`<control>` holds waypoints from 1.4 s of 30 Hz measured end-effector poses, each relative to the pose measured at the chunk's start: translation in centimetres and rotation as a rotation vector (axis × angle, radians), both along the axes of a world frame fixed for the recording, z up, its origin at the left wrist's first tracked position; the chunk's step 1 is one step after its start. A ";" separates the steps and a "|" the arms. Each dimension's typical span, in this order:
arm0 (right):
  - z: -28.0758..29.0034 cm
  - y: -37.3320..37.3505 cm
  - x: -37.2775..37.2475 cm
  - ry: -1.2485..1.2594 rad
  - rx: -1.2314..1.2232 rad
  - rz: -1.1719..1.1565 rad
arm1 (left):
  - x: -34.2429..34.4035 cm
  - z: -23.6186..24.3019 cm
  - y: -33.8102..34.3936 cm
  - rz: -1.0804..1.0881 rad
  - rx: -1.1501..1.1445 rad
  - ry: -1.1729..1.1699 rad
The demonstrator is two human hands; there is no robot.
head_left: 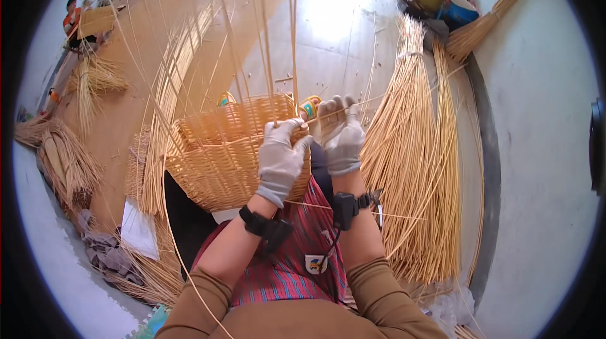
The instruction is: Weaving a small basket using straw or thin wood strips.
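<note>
My left hand (281, 153) pinches the basket (218, 165) at the right end of its rim, with my thumb and fingers close together. The basket sits in front of me, over my legs, and leans a bit. It is light brown and woven tight. Long thin sticks (258, 23) poke up from its rim. My right hand (341, 137) is just beside it, past the basket's right end. Its fingers are bent and blurry. A thin strand (379, 97) runs from near my left hand across my right one and out to the right. I can't be sure if my right fingers are tight on it. Both hands wear pale gloves. A striped apron (278, 279) is on my lap. A big bundle (407, 168) of straw lies on the floor to my right, and loose straw (170, 96) lies to the left.
</note>
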State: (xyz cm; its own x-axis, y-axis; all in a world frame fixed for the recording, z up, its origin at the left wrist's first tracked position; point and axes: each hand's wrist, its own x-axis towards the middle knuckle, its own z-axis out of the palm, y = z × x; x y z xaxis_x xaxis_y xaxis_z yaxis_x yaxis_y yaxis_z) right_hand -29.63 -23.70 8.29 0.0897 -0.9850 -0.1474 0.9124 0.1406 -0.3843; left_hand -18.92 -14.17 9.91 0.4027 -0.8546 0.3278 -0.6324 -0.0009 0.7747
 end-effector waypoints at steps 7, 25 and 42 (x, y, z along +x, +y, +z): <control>-0.5 8.6 1.5 1.235 -0.790 -0.311 | 1.2 -3.2 -0.5 -0.139 -0.094 0.256; 0.5 2.2 2.4 1.832 -0.753 -0.014 | 3.9 5.7 -4.3 -0.106 -0.247 -0.220; -1.6 -6.6 0.0 1.264 -0.862 0.557 | 1.0 -1.6 1.1 -0.177 0.070 -0.120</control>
State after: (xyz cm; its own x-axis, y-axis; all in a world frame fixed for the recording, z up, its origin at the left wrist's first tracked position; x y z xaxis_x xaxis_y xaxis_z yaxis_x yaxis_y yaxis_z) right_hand -29.60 -30.32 6.68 0.7001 -0.6986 0.1478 -0.1149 -0.3145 -0.9423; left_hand -17.93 -13.08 8.34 0.2063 -0.9306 0.3022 -0.7153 0.0673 0.6956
